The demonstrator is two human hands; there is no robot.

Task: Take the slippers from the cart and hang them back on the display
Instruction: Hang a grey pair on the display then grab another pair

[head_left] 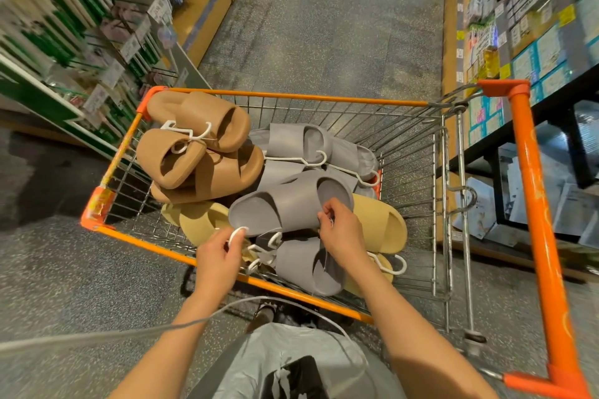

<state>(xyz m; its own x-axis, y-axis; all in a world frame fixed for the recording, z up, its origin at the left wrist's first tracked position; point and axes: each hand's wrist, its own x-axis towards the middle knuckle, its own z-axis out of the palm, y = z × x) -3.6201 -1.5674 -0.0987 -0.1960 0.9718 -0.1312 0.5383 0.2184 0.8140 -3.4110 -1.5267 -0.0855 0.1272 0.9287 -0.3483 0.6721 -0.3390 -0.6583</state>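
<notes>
An orange-rimmed wire cart (291,96) holds several pairs of foam slippers on white plastic hangers: brown ones (194,146) at the far left, grey ones (311,142) in the middle, yellow ones (385,223) near me. My left hand (220,256) pinches the white hook of a hanger (238,233). My right hand (340,230) pinches a small white hanger part at the edge of the near grey slipper (285,207). A second grey slipper (308,266) lies just below my hands.
A slipper display rack with price tags (129,42) stands to the left of the cart. Shelves of packaged goods (525,10) line the right side. The aisle floor (324,26) runs ahead. The cart's orange handle (538,220) is at the right.
</notes>
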